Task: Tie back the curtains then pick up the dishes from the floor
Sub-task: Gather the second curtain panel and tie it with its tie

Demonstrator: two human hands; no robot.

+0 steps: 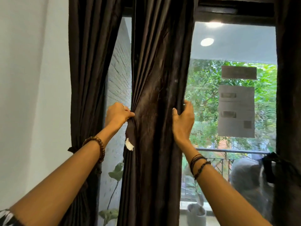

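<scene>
A dark brown curtain [156, 79] hangs bunched in the middle of the window. My left hand [118, 114] pinches its left edge at mid-height, where a dark strip with a white tag [129, 144] hangs down. My right hand [183, 121] grips the curtain's right edge, fingers curled round the folds. A second dark curtain [88, 70] at the left is gathered by a tie [71, 150]. A third curtain [288, 95] at the right edge is also tied [268, 167]. No dishes or floor are in view.
The window glass [232, 51] carries grey stickers [236, 111] and looks onto green trees and a balcony railing [228, 150]. A white wall [32, 79] stands to the left. A leafy plant [114, 176] and a grey pot [197, 214] sit beyond the glass.
</scene>
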